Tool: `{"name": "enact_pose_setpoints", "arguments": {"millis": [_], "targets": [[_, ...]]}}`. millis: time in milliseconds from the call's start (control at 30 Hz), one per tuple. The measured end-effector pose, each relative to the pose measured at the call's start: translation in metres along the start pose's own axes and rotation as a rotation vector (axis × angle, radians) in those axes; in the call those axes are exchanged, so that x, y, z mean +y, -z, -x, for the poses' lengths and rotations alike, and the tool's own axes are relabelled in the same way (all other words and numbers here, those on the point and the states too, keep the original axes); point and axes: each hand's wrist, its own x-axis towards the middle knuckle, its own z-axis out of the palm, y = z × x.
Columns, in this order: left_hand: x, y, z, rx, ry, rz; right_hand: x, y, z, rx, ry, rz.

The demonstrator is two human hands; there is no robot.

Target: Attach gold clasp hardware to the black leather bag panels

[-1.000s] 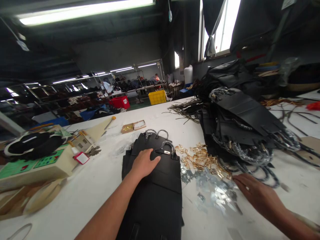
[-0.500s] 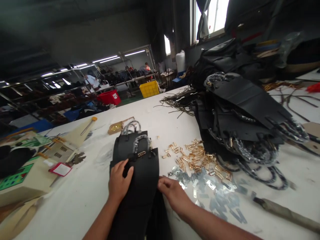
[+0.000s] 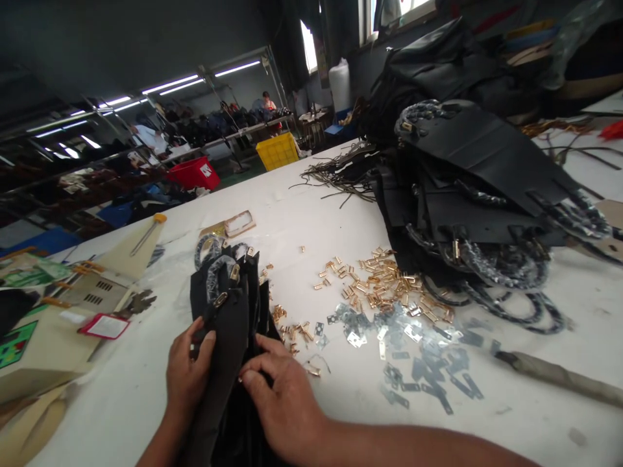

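A stack of black bag panels (image 3: 228, 350) stands tilted up in front of me, its edges fanned apart on the right. Plastic-wrapped handles (image 3: 214, 275) with gold buckles top the stack. My left hand (image 3: 187, 373) grips the front panel's left side, thumb on its face. At the right edges, my right hand (image 3: 287, 395) is closed with thumb and forefinger pinched at a panel. A tiny shiny bit shows by those fingertips, too small to name. Gold metal buckles (image 3: 384, 279) lie loose beyond the right hand, along with flat silver metal plates (image 3: 428, 370).
A large heap of black bag panels (image 3: 487, 168) with wrapped handles covers the right of the white table (image 3: 292, 201). A wrapped rod (image 3: 559, 376) lies at right. Cut dark strips (image 3: 341, 175), a small open box (image 3: 238, 224) and a beige machine (image 3: 53, 344) are also there.
The front panels have swung left and tilted, fanning the stack open and uncovering more gold buckles behind it. My right hand has moved left and nearer, onto the panel edges. The view has shifted.
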Motion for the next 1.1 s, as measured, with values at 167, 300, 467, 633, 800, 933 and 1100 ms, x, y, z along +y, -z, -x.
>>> {"name": "enact_pose_setpoints", "arguments": {"millis": [167,300,467,633,800,933,1100], "targets": [[-0.018,0.005,0.009,0.001,-0.021,0.031,0.008,-0.004,-0.002,-0.03,-0.092,-0.091],[-0.018,-0.003,0.011,0.016,-0.075,0.025,0.01,0.058,-0.014,-0.031,-0.275,-0.135],[-0.022,-0.006,0.014,0.024,-0.075,0.054,0.006,0.183,-0.014,0.051,0.078,0.932],[-0.025,-0.006,0.017,0.041,-0.048,0.088,0.017,0.204,-0.002,-0.113,0.243,1.365],[-0.021,-0.006,0.018,0.038,-0.053,0.081,0.038,0.127,-0.008,-0.507,0.274,1.168],[-0.021,-0.005,0.018,0.033,-0.049,0.091,0.055,0.099,-0.034,-0.629,0.313,1.109],[-0.024,-0.005,0.019,0.035,-0.035,0.099,0.085,0.079,-0.055,-0.549,0.282,1.162]]}}
